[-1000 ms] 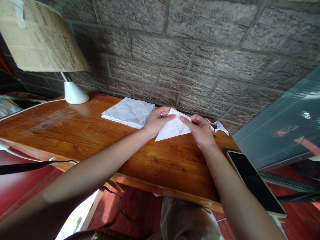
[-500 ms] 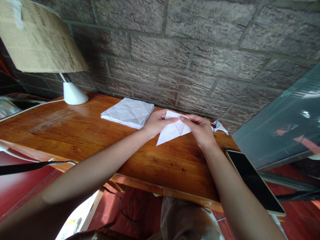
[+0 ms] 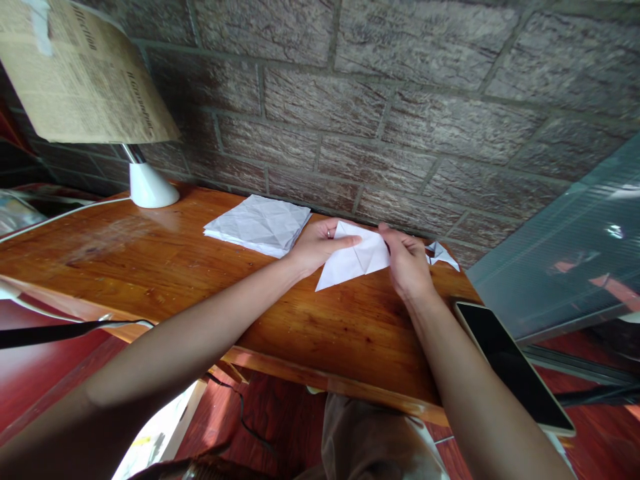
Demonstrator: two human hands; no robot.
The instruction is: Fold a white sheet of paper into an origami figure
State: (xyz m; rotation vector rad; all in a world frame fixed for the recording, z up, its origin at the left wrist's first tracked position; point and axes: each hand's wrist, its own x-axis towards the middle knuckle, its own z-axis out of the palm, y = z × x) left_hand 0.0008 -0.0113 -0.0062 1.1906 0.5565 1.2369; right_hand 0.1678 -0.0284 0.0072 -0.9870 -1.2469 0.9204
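A white folded paper (image 3: pixel 356 262) with creases lies tilted between my two hands over the wooden table (image 3: pixel 175 273). My left hand (image 3: pixel 320 243), a ring on one finger, pinches the paper's upper left edge with thumb on top. My right hand (image 3: pixel 407 263) is closed on the paper's right edge, fingers curled over it. The lower left corner of the paper points down to the tabletop.
A stack of creased white sheets (image 3: pixel 260 223) lies left of my hands. A small folded paper piece (image 3: pixel 440 253) sits by the brick wall. A phone (image 3: pixel 510 363) lies at the table's right edge. A lamp (image 3: pixel 145 183) with newspaper shade stands at back left.
My right hand has slid from the paper's middle to its right edge, and the fold there is now flattened. My left hand has kept its pinch in place.
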